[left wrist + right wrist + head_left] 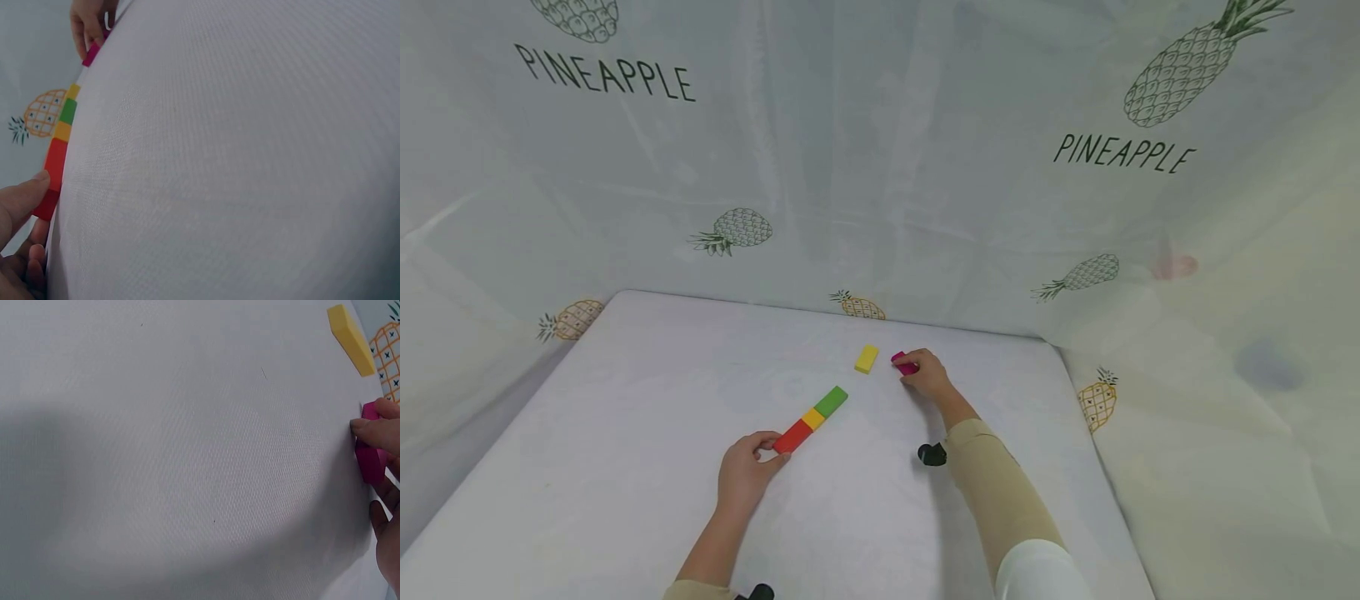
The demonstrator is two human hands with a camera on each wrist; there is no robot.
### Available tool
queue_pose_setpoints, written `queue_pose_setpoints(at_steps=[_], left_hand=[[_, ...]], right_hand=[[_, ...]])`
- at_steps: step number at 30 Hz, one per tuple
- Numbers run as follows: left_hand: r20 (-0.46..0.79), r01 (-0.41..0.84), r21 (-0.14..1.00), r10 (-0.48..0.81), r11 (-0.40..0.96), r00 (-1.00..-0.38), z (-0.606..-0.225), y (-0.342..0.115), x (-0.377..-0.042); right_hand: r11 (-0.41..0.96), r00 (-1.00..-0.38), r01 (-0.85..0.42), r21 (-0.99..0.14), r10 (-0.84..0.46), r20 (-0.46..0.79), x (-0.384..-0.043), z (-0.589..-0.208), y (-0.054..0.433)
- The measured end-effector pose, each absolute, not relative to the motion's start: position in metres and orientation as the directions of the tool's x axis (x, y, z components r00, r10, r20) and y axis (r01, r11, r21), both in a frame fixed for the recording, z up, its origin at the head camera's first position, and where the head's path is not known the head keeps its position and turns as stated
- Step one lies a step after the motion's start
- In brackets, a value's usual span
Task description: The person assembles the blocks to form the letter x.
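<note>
A slanting row on the white table joins a red block (792, 437), a small orange-yellow block (813, 419) and a green block (831, 402), end to end. At the row's near end, my left hand (747, 471) holds the red block between thumb and fingers; the left wrist view shows the thumb on the red block (55, 165). Farther back on the right, my right hand (927, 375) pinches a magenta block (904, 363), partly hidden by the fingers. The right wrist view shows that magenta block (371, 459) at or close to the table surface.
A yellow block (867, 359) lies apart between the green block and the magenta one. White pineapple-print sheeting (880, 167) hangs behind and beside the table (625, 467). A black device (932, 454) sticks out from the right sleeve.
</note>
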State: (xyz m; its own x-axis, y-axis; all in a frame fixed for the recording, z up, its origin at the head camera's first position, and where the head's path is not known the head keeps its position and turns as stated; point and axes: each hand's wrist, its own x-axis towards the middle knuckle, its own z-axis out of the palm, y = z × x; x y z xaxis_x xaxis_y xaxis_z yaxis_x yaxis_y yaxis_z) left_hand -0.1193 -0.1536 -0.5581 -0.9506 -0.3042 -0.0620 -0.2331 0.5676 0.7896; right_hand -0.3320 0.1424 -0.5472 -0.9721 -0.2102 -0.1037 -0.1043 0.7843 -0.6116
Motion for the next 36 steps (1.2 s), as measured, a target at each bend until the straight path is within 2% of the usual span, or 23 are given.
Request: queue_pose_setpoints(at_steps=[15,21,36], left_hand=[[-0.052,-0.23,0.789,-0.311,0.569,-0.949,-0.556,-0.152,-0.119],[-0.057,-0.238,0.783,-0.315,0.575,-0.947,-0.559,-0.152,-0.12],[-0.043,-0.227,0.779,-0.312,0.584,-0.949,-0.558,-0.153,-0.119]], right_hand=[[0.762,-0.978,-0.082,-0.642,-0.184,-0.094,-0.326,-0.543,0.141],[0.72,-0.981,-0.067,-0.69,-0.175,-0.087,-0.319,-0.537,0.136],[0.649,-0.976,-0.098,-0.755,-0.212,-0.055,-0.298,-0.536,0.121]])
